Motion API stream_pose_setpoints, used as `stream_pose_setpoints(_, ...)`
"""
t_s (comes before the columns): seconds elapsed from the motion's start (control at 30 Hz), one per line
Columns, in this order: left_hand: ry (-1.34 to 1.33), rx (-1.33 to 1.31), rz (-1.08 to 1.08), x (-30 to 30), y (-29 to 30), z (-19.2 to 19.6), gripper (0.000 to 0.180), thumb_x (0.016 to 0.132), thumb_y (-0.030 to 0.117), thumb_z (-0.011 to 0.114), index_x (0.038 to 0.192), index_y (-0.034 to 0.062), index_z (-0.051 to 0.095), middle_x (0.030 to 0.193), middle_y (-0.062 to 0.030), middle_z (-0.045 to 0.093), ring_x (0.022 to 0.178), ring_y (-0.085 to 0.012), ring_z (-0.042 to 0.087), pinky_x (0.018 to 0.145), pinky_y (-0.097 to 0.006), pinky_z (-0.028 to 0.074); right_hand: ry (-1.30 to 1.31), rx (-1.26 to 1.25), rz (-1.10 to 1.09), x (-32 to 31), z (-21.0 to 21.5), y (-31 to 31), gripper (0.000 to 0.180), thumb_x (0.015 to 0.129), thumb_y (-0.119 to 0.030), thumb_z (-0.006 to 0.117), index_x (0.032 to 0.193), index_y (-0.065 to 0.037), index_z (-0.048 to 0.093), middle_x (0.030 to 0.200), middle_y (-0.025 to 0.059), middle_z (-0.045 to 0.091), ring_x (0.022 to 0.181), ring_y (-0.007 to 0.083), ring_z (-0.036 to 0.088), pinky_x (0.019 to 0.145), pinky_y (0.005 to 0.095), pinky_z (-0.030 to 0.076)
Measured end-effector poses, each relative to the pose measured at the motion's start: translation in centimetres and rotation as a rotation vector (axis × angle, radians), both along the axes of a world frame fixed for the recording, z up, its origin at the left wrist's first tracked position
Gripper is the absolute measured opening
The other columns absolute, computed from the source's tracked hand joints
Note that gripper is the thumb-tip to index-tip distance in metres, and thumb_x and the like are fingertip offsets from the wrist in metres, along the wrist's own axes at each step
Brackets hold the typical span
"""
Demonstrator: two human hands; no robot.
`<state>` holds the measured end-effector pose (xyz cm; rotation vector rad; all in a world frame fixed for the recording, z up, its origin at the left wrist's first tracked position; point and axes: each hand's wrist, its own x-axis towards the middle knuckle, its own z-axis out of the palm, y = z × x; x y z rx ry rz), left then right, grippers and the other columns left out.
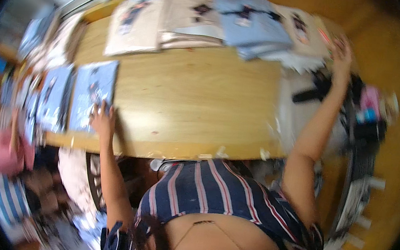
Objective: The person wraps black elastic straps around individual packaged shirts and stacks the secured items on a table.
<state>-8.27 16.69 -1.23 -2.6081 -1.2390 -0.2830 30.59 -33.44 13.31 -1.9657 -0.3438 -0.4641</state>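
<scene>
On the left of the wooden worktop [188, 99] lies a flat blue packet [93, 94] with a picture on it, next to more blue packets [54, 97]. The left hand [103, 119] rests on the packet's near corner, fingers spread flat and not closed around it. This packet sits near the worktop's front edge, so I think a quick pull could slide it off onto the floor. The left arm comes up straight from below. In the middle, the wood is bare. Far right, the right hand [342, 57] reaches out long, arm stretched, to the stacks of folded clothes [254, 26]. The picture is blurry there, so I cannot tell if its grip is open. Leaning that far could knock the stack over.
</scene>
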Motion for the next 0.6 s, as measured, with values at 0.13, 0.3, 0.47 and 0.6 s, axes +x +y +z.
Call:
stream_pose_setpoints(0.13,0.079,-0.201,-0.257,2.3,-10.2,3.4,0.035,0.075,0.034,0.048,0.109,0.0242,0.048,0.114,-0.0052,0.043,0.093,-0.0348,0.041,0.074,-0.045,0.036,-0.041,0.022,-0.413,-2.4,-4.4,-7.9,0.025,0.074,0.001,0.049,0.098,-0.004,0.053,0.086,0.0093,0.057,0.076,0.0149,0.055,0.066,0.0250,0.042)
stream_pose_setpoints(0.3,-0.028,-0.376,-0.460,2.2,-13.9,3.4,0.043,0.076,0.033,0.047,0.117,0.0261,0.039,0.126,-0.0060,0.028,0.113,-0.0355,0.024,0.085,-0.054,0.022,0.060,-0.407,-0.148,-7.9,-9.4,-9.4,0.023,0.062,0.000,0.058,0.082,-0.010,0.061,0.083,0.0106,0.056,0.078,0.0231,0.052,0.069,0.0314,0.041)
stream_pose_setpoints(0.47,-0.062,-0.490,-0.512,4.3,-17.7,1.2,0.050,0.073,0.033,0.049,0.120,0.0266,0.034,0.132,-0.0072,0.014,0.118,-0.0376,0.011,0.086,-0.060,0.013,-0.128,-0.582,-0.082,-9.6,-13.8,-2.5,0.020,0.058,-0.008,0.063,0.077,-0.009,0.059,0.077,0.0097,0.053,0.074,0.0262,0.050,0.068,0.0346,0.039)
stream_pose_setpoints(0.6,-0.249,-0.401,-0.756,7.5,-19.7,4.9,0.050,0.068,0.021,0.059,0.114,0.0153,0.040,0.124,-0.0100,0.029,0.117,-0.0341,0.018,0.088,-0.051,0.016,-0.002,-0.596,0.087,-13.8,-7.4,6.2,0.019,0.064,-0.014,0.060,0.080,-0.008,0.056,0.078,0.0100,0.053,0.079,0.0251,0.050,0.068,0.0355,0.039)
